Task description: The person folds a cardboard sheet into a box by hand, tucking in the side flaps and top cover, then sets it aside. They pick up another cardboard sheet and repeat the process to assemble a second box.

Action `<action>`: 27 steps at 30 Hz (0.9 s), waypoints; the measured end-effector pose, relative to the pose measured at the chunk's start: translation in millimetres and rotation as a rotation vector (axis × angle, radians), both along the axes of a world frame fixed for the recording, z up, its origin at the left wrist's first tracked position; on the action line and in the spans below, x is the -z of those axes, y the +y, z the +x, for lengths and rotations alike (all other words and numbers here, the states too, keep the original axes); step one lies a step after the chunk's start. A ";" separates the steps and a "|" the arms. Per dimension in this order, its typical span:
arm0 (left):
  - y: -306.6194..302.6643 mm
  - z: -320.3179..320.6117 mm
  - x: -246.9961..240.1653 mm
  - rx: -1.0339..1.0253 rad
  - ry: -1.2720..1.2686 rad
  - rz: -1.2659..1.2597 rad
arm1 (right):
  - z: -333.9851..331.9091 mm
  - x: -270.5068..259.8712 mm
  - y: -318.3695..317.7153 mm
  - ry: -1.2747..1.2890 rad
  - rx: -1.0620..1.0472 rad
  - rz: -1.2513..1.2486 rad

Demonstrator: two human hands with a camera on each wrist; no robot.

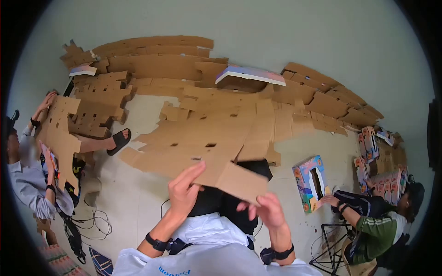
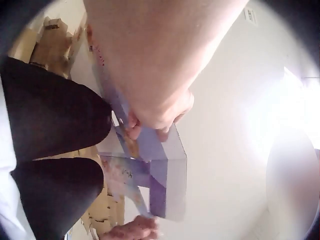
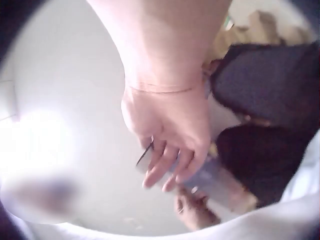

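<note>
**Pale room, cardboard underfoot**

A plain pale wall (image 1: 276, 32) rises behind a light floor (image 1: 133, 202). Flat brown cardboard sheets (image 1: 193, 115) cover it along the wall's foot. Printed boxes (image 1: 384, 184) stack at its right edge; black cables (image 1: 94, 221) trail lower left.

Blue lettering (image 1: 175, 271) stands on the white shirt (image 1: 216, 250), below the left hand (image 1: 184, 191) by its forearm. It is upside down and seems to read "Freedom".

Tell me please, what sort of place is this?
Probably a hand-assembly workroom for packaging. Flat brown die-cut cardboard sheets lie heaped across the pale floor, colourful printed cartons stand stacked nearby, and the left hand and right hand hold a brown cardboard blank.
</note>
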State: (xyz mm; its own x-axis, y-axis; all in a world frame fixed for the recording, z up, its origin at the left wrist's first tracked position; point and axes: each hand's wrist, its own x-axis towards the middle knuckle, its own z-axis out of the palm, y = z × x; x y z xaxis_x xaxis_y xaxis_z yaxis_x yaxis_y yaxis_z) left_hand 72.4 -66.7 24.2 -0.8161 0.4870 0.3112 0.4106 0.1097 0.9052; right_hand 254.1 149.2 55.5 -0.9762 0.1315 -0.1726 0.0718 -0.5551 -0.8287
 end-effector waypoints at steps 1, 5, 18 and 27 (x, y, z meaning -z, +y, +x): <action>-2.9 7.2 -9.9 -0.008 -0.114 -0.002 | 15.7 19.5 -1.5 0.022 -0.127 -0.171; -32.5 13.6 -11.1 0.117 -0.065 0.004 | 91.9 94.4 37.5 -0.420 -0.065 -0.040; -150.1 -33.8 -105.0 0.391 -0.054 -0.038 | 13.2 83.0 78.5 -0.173 0.801 0.490; -145.6 -25.2 -120.7 0.639 -0.144 0.025 | 27.8 68.3 92.0 -0.030 0.798 0.379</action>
